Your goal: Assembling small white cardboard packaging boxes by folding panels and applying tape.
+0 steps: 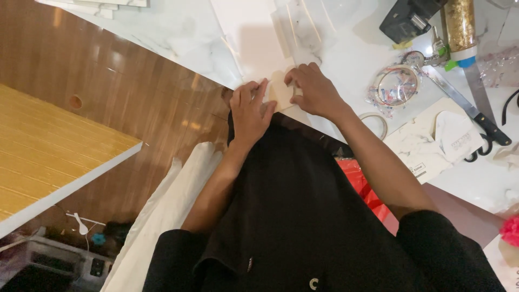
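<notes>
**Both hands on the little heart at the bench edge**

I'm leaning over the marble-patterned bench (346, 65), and both hands meet right at its near edge. My left hand (250, 111) has its fingers curled in a narrow grip on the left side of a small pale heart-shaped piece (281, 91); my right hand (316, 92) presses down on the right lobe, fingertips bunched, nothing else held. The heart lies flat between my two grips, on a white sheet (251, 38) that runs away from my fingers.

By my reading, I'm in the pressing-and-shaping stage: holding the piece steady and working its outline. The next move calls for small, even finger pressure, since the piece sits so close to the edge that a slip could push it off toward my lap.

Off beyond my right hand, well apart, lie rolls of clear tape (397, 85), a long knife (467, 105), a gold glitter tube (459, 24) and a black tool (408, 19). A yellow board (48, 135) sits far off my left side.
</notes>
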